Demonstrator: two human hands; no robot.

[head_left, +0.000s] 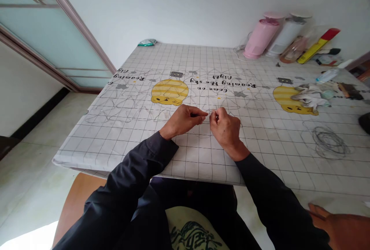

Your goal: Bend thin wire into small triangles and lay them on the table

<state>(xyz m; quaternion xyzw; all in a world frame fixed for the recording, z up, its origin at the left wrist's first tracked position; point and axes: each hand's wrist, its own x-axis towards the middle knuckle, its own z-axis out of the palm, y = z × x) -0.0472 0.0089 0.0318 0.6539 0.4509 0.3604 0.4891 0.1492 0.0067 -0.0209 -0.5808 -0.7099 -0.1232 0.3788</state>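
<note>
Thin wire point(208, 114) — pinched between left fingers point(200, 119) and right fingers point(214, 117).

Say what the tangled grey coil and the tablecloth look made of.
Tangled grey coil: thin wire or thread, dull; its springy loops suggest wire, but it's too fine to tell. Tablecloth: possibly fabric or vinyl, matte; printed, softly creased.

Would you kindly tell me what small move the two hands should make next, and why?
I would probably ease the left hand slightly away from the right hand: both pinch close together, and what they grip is too fine to make out. Loose loops of thin strand spread across the checked cloth beyond them, so a small gap might show whether any runs between.
</note>
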